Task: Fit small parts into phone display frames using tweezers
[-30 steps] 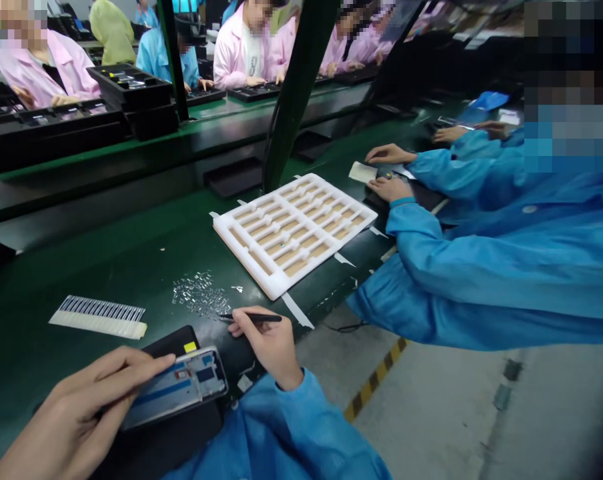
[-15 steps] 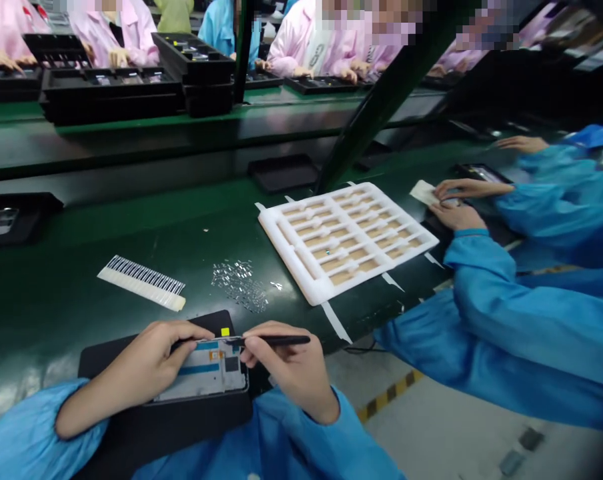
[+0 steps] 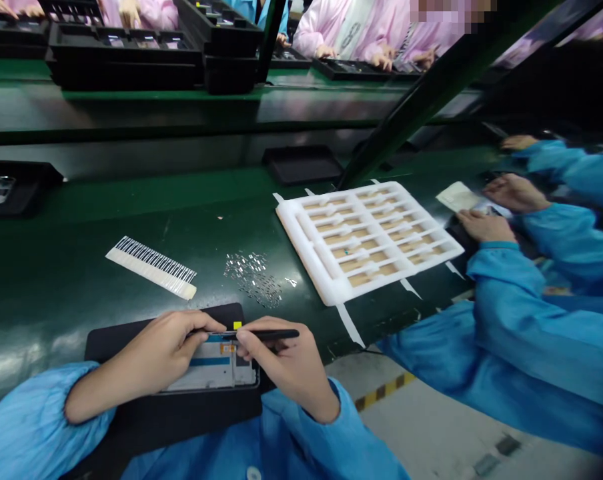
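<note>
Phone frame (image 3: 211, 375) lay low and left of centre in the view, on a black tray (image 3: 191, 415). The left hand (image 3: 169, 347) was half curled, thumb and forefinger pinching the upper edge; the right hand (image 3: 286, 353) was closed in a pinch on black tweezers (image 3: 276, 334), their tips at that same edge beside a yellow tab (image 3: 237, 325). The work looked partway along: blue strips (image 3: 209, 361) sat inside, yet whether the tips carried a piece, or one was in place, could not be told. Many small metal pieces (image 3: 254, 277) lay loose at mid-view, and a pale card (image 3: 151, 270) to their left bore a row of thin slivers.

The green bench (image 3: 56, 267) shone under the light. Right of centre lay a white foam tray (image 3: 335, 288) with tape strips (image 3: 350, 325) at its edges. Blue sleeves (image 3: 511, 273) of co-workers filled the right side; people in pink smocks (image 3: 321, 27) worked along the top.
</note>
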Motion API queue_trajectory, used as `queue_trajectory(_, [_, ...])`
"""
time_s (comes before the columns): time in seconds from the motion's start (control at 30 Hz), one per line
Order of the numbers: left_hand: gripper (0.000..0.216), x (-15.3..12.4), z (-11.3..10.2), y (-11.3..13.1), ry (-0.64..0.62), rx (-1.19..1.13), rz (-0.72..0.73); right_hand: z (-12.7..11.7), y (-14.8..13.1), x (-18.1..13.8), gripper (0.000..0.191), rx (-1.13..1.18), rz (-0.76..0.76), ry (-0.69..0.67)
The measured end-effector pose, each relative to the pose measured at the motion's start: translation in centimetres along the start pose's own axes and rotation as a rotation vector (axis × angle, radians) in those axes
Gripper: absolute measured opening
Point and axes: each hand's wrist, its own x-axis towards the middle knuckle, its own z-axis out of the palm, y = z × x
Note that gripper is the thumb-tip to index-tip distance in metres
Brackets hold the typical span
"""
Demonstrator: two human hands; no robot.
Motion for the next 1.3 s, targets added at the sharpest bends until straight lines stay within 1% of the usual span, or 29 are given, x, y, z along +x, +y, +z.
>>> queue_trajectory(0.27, [0.035, -0.1, 0.1, 0.7, 0.009, 0.013, -0.058, 0.3, 0.2, -0.1, 0.019, 0.035, 0.027, 0.031])
queue_trajectory(0.4, [0.032, 0.1, 0.5, 1.0, 0.065, 0.035, -0.085, 0.3, 0.2, -0.1, 0.021, 0.047, 0.028, 0.042])
queue_trajectory(0.57, [0.029, 0.4, 1.1, 1.2, 0.136, 0.057, -0.076, 0.3, 0.2, 0.0, 0.020, 0.053, 0.014, 0.050])
queue_trajectory(0.77, [0.028, 0.4, 1.2, 0.9, 0.160, 0.030, -0.067, 0.3, 0.3, -0.1, 0.019, 0.063, 0.002, 0.063])
queue_trajectory(0.97, [0.027, 0.5, 1.5, 1.1, 0.186, 0.066, -0.075, 0.5, 0.7, -0.4, 0.016, 0.052, -0.017, 0.086])
queue_trajectory(1.1, [0.028, 0.4, 1.4, 1.1, 0.173, 0.091, -0.080, 0.4, 0.8, -0.4, 0.016, -0.014, -0.080, 0.093])
queue_trajectory(1.3, [0.029, 0.2, 1.6, 0.8, 0.195, 0.115, -0.014, 0.4, 0.9, -0.4, 0.008, -0.125, -0.293, 0.097])
